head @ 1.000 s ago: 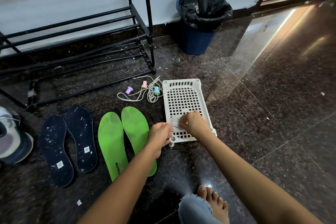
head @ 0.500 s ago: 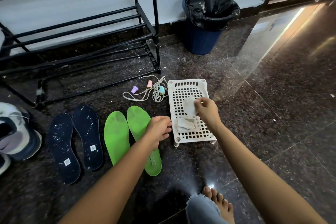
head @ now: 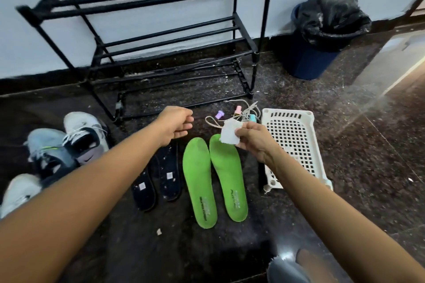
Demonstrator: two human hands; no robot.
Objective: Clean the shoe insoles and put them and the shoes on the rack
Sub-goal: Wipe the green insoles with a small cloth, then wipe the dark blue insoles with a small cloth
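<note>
Green insoles (head: pixel 199 181), smooth, flat on the glossy speckled floor (head: pixel 345 167) beside dark insoles (head: pixel 170 163), right grip (head: pixel 255 140) pinching a crumpled white wipe (head: pixel 231 133) over their tips, left grip (head: pixel 177 125) loose, holding nothing

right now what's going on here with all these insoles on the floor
A person seems set to start wiping. The right hand pinches a small white wipe above the green insoles, beside the white basket. The left hand hovers empty, fingers loosely curled, over the dark insoles. Both pairs and the shoes lie on the floor in front of the rack; none are on it yet.
</note>
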